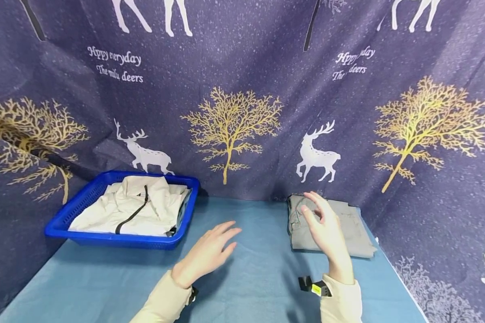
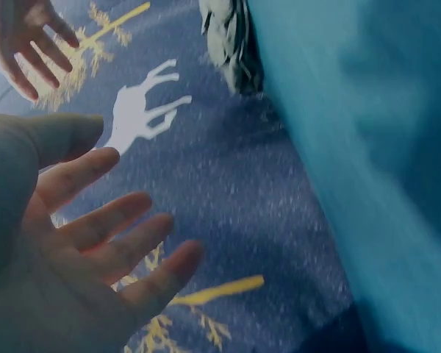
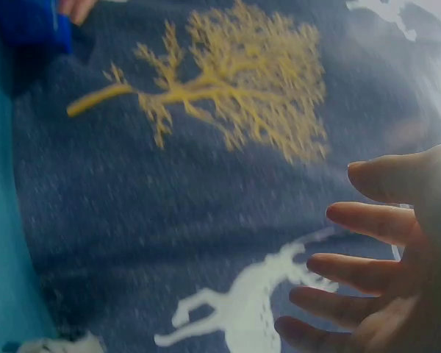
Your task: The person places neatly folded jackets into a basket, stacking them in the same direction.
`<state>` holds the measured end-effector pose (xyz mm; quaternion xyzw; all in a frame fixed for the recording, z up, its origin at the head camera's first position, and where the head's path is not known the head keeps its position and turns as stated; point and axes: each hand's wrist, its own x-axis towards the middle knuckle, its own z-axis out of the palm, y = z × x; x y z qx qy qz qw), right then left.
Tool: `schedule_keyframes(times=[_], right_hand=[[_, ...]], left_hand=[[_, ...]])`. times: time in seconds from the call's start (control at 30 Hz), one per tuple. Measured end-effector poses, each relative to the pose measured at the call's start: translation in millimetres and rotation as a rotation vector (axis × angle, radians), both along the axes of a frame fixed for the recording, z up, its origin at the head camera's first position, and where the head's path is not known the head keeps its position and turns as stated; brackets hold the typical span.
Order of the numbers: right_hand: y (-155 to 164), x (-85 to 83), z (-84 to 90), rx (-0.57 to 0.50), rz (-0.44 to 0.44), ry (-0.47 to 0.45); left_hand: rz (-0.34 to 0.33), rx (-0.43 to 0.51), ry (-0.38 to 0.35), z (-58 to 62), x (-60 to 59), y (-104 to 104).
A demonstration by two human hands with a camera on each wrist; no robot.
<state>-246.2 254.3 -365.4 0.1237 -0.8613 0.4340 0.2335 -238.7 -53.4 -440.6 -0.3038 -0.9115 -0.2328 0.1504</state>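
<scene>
Left hand (image 1: 205,255) and right hand (image 1: 326,232) are hovering open and empty over the worktop (image 1: 250,278), the right before the folded grey cloth (image 1: 349,226).

Both hands raised, holding nothing: left hand (image 1: 205,255) fingers extended forward; right hand (image 1: 325,231) upright, fingers relaxed.

My table (image 1: 250,287) wears a blue cloth. A blue basket (image 1: 81,211) of cream garments sits at its far left. A folded grey garment (image 1: 349,226) lies far right.
</scene>
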Motion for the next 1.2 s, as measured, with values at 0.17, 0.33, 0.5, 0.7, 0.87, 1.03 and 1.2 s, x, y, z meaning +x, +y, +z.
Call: schedule_keyframes(times=[0.17,0.33,0.5,0.7,0.87,1.03,1.2], right_hand=[[29,-2.8,-4.7,-0.028,-0.09,-0.052],[59,-6.5,-11.6,-0.053,-0.169,-0.106],[89,-15.7,-19.5,-0.016,-0.273,-0.117],[134,-38.7,-38.9,0.11,-0.326,-0.138],[166,-55.1,-57.5,0.231,-0.334,-0.173],[184,-69.4,-72.6,0.346,-0.289,-0.246],[196,-82.1,-80.1,0.36,-0.273,-0.376]], left_hand=[[-0.056,-0.02,-0.04,-2.9,-1.3,18],[-0.11,-0.03,-0.123,-3.4,-13.4,42],[-0.154,-0.016,-0.158,-4.5,-30.3,68],[-0.155,-0.004,-0.261,-16.1,-58.0,100],[-0.162,0.027,-0.364,-23.9,-78.1,125],[-0.136,0.027,-0.478,-23.3,-94.7,152],[-0.089,0.071,-0.572,-16.5,-107.5,179]])
